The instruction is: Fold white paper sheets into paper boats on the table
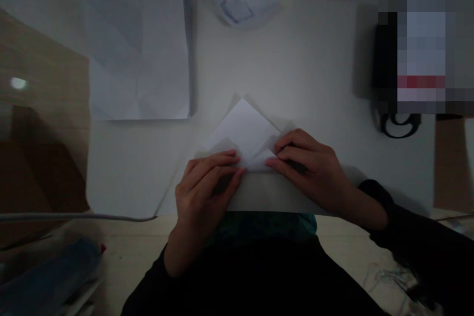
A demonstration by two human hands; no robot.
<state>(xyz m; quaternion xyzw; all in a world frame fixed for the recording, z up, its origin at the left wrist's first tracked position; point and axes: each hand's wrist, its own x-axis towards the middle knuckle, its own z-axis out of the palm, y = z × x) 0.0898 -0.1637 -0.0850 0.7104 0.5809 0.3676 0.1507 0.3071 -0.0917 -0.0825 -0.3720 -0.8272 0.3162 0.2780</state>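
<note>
A small sheet of white paper, partly folded, lies on the white table with one corner pointing away from me. My left hand has its fingers and thumb closed on the paper's left lower edge. On the other side, my right hand pinches a raised flap at the right corner between thumb and fingers. A crease runs from the bottom edge up toward that flap. The fingers cover parts of both side corners.
A stack of larger creased white sheets lies at the left back. Behind the middle stands a folded paper piece. At the right are a black object and black scissor-like handles. A grey cable runs along the table's front left edge.
</note>
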